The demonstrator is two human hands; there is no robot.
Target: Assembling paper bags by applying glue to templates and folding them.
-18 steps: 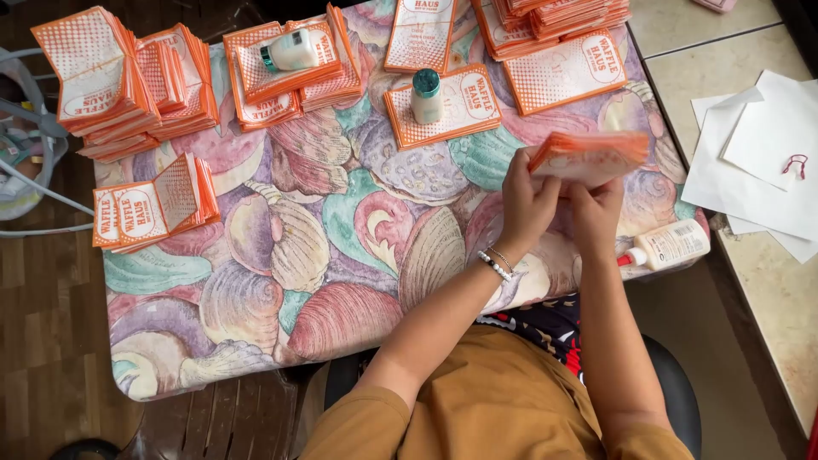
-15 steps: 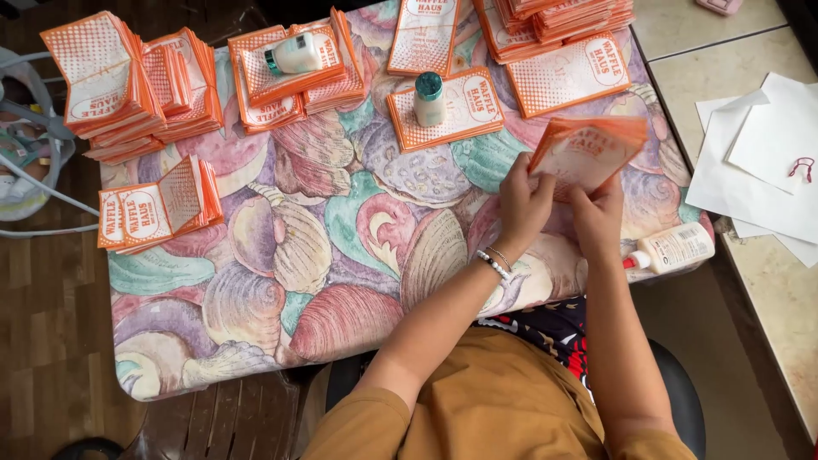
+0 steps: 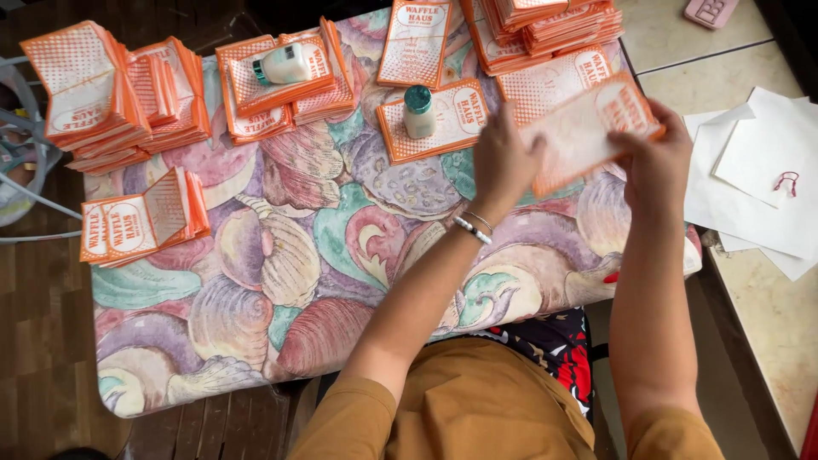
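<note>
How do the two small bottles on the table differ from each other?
The left bottle lies on its side on a stack of orange paper bags; the middle bottle stands upright on a thinner pile. The left bottle's cap points left, the middle bottle's cap points up. Both are pale with a green cap, and neither is touched by the hands.

Left hand (image 3: 504, 162) and right hand (image 3: 654, 162) raised forward, fingers pinched, forearms extended
</note>
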